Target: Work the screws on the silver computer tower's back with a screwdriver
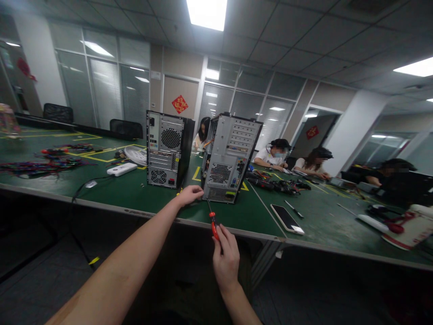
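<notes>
My right hand is closed around the red and black handle of a screwdriver. Its thin shaft points up and away, with the tip at the lower left rear corner of a grey computer case. At that same corner are the fingertips of my left hand, drawn together; whatever they pinch is too small to make out. The case stands upright with its back panel of slots, ports and vents facing me. A second computer tower stands upright to its left, also rear side toward me.
Left on the green table lie a white power strip, a white basket and bundled wires. To the right are a phone, a pen, black cables and a white-and-red container. Several people sit across the table.
</notes>
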A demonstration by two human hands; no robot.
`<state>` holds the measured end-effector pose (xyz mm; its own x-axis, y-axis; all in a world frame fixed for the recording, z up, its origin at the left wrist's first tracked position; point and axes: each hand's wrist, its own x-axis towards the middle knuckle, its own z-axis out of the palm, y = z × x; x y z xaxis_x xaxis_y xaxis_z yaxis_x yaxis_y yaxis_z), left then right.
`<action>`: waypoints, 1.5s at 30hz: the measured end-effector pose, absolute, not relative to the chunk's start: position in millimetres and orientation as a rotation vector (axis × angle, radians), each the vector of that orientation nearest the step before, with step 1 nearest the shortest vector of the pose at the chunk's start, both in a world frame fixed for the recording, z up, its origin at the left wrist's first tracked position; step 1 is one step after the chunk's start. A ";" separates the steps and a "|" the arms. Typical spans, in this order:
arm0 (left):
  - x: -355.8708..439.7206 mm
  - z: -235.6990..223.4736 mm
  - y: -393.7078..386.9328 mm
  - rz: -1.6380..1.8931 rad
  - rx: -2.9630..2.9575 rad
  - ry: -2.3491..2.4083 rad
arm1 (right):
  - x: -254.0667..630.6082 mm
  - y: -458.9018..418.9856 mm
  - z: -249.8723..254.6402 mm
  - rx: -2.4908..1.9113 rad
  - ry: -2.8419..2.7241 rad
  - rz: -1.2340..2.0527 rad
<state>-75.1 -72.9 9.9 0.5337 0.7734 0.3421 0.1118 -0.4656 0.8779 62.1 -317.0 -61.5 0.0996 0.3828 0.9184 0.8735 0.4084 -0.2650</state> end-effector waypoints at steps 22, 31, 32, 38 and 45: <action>-75.2 9.4 -72.0 0.974 1.923 0.727 | 57.9 -318.0 -58.2 -1.186 -1.425 -0.476; -73.9 4.5 -67.2 0.975 1.908 0.706 | 60.1 -317.8 -61.1 -1.185 -1.466 -0.517; -73.8 4.0 -66.6 0.971 1.906 0.705 | 60.9 -318.0 -61.3 -1.185 -1.493 -0.528; -74.4 5.3 -68.1 0.963 1.911 0.710 | 61.1 -318.4 -60.1 -1.183 -1.540 -0.549; -74.7 6.8 -69.6 0.968 1.916 0.725 | 58.2 -318.3 -57.5 -1.194 -1.458 -0.428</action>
